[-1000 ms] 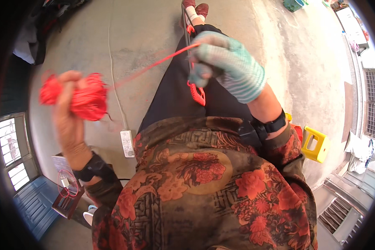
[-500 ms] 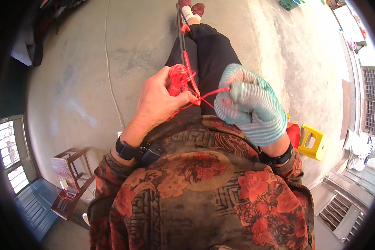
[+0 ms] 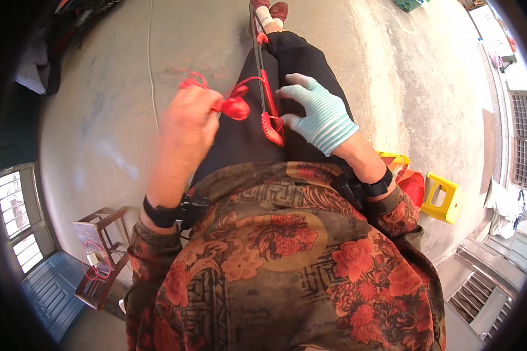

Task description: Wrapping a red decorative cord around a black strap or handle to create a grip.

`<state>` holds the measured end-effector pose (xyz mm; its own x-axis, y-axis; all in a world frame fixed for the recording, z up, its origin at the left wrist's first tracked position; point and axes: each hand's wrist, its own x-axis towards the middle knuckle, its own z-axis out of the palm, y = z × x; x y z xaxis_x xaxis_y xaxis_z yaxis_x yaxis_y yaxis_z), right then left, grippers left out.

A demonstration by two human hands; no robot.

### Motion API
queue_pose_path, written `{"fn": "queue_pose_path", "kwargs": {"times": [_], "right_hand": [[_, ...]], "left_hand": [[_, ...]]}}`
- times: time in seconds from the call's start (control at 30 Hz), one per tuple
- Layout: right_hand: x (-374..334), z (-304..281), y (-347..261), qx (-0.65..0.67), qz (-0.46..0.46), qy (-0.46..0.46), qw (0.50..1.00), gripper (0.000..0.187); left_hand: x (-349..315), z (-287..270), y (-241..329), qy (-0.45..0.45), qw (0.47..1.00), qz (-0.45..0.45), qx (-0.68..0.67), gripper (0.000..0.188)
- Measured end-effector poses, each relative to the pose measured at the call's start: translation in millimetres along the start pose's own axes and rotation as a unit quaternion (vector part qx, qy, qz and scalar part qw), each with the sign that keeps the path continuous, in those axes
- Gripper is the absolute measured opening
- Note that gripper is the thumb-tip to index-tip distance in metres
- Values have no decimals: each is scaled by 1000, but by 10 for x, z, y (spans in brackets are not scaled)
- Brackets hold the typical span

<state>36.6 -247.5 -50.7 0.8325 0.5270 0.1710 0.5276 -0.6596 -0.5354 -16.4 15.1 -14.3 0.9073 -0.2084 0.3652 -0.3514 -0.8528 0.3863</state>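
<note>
My left hand (image 3: 187,126), bare and blurred by motion, is closed on a bundle of red cord (image 3: 235,108) left of my thighs. A strand of it runs over to a long narrow dark frame (image 3: 256,61) lying along my legs. Red cord is wound tightly round the frame's near end (image 3: 271,130) and part of its right side. My right hand (image 3: 322,120), in a striped light-green and white glove, is beside that wrapped end with its fingers apart. Its thumb tip is close to the wrapping; whether it touches cannot be made out.
A yellow plastic stool (image 3: 442,198) stands on the floor to my right, with a red and yellow item (image 3: 413,186) beside it. To my left is a wooden stand (image 3: 102,257) holding a pink cable. A pale cable (image 3: 150,64) runs along the concrete floor.
My left hand has swung left with the cord bundle. My right hand has let go of the red strand, opened its fingers and turned toward the frame's wrapped end.
</note>
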Motion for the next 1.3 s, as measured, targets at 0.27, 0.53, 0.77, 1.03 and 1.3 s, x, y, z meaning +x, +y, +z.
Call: {"fn": "queue_pose_path", "kwargs": {"times": [0.27, 0.53, 0.77, 1.03, 1.3], "right_hand": [[29, -71, -17, 50, -21, -20, 998, 32], [-114, -494, 41, 569, 146, 86, 805, 35], [-93, -479, 59, 897, 117, 89, 416, 42], [-128, -871, -419, 855, 74, 3, 514, 50], [-273, -866, -373, 825, 4, 61, 561, 31]], "left_hand": [[125, 454, 303, -122, 942, -148, -275, 25], [123, 117, 349, -42, 804, -246, -540, 42], [188, 62, 494, -149, 676, -231, -683, 50], [213, 39, 517, -217, 490, -214, -817, 59], [153, -104, 259, -68, 248, -191, -947, 58]]}}
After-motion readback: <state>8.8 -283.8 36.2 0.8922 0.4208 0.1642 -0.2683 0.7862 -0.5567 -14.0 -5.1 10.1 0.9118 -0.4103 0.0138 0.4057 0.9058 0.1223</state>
